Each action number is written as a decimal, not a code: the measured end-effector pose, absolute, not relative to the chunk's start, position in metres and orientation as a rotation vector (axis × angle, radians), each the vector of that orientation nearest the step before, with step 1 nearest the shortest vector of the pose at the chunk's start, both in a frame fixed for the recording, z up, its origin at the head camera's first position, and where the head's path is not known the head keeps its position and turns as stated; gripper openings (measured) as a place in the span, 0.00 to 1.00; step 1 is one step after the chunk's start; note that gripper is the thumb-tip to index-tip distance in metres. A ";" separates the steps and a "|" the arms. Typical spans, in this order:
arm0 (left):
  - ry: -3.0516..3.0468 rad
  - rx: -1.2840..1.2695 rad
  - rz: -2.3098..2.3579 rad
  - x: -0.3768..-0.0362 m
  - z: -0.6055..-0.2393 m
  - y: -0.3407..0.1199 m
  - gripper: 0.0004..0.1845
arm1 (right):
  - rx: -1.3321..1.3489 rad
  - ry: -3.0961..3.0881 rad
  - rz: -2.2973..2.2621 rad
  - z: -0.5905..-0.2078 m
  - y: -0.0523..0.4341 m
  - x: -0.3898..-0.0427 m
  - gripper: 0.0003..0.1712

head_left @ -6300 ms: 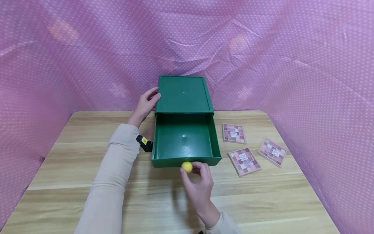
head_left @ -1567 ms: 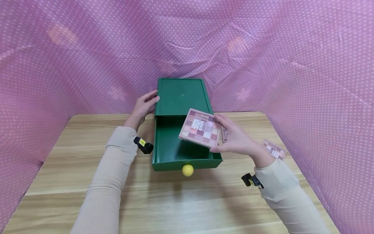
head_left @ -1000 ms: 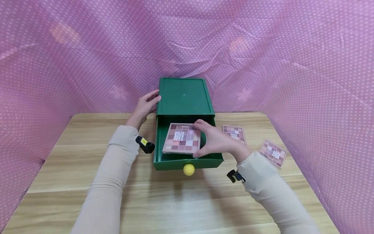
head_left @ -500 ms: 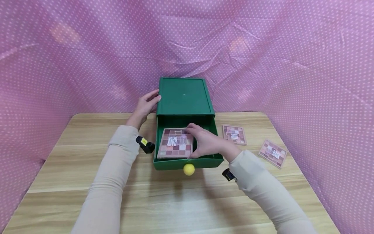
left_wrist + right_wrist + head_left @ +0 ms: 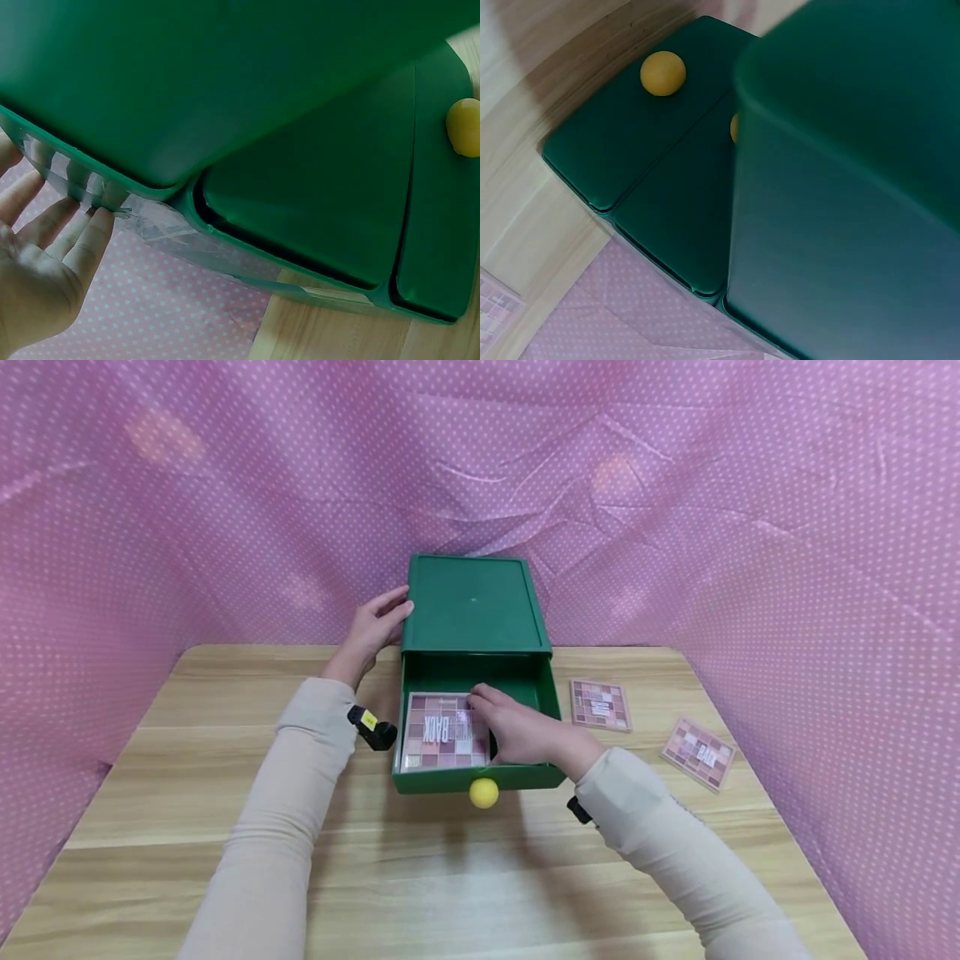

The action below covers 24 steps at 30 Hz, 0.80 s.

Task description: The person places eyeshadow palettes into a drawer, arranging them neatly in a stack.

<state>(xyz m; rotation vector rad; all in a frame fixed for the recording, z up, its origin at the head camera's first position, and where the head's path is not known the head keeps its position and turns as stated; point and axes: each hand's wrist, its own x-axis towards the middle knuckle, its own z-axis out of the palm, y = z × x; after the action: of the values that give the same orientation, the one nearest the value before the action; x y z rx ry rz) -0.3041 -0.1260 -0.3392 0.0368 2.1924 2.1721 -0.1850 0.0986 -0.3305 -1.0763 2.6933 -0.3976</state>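
A green drawer cabinet (image 5: 474, 602) stands at the back of the table, its top drawer (image 5: 438, 782) pulled out by a round yellow knob (image 5: 483, 792). Inside the drawer, against its left side, a pink eyeshadow palette (image 5: 444, 735) lies flat. My right hand (image 5: 528, 732) reaches into the drawer and holds the palette by its right edge, thumb toward the front. My left hand (image 5: 371, 631) rests against the cabinet's left side; in the left wrist view its extended fingertips (image 5: 96, 229) touch the clear side wall. The extended drawer (image 5: 840, 240) hides my right hand in the right wrist view.
Two more eyeshadow palettes lie on the wooden table right of the cabinet, one near it (image 5: 602, 705) and one farther right (image 5: 699, 754). Lower drawers (image 5: 682, 195) with yellow knobs sit beneath the open one. A pink dotted cloth (image 5: 480, 460) surrounds the table.
My right hand let go of the knob, took a palette from the table and lowered it into the drawer, shifting it left and flat. My left hand stays on the cabinet.
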 end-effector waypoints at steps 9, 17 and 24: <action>2.193 0.052 2.165 -0.308 -0.341 -0.128 0.26 | -1.007 2.684 -0.452 -0.330 0.098 -0.187 0.47; 2.186 0.050 2.151 -0.309 -0.339 -0.128 0.26 | -0.889 2.593 -0.811 -0.312 0.118 -0.192 0.43; 2.187 0.053 2.152 -0.310 -0.340 -0.129 0.26 | -0.844 2.383 -1.318 -0.288 0.152 -0.204 0.35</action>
<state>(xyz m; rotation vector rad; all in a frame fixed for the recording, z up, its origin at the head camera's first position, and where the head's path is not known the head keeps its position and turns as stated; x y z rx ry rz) -0.3100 -0.1286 -0.3396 0.0526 2.1874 2.1522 -0.2039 0.1516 -0.2885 -0.8444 2.3834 -1.3177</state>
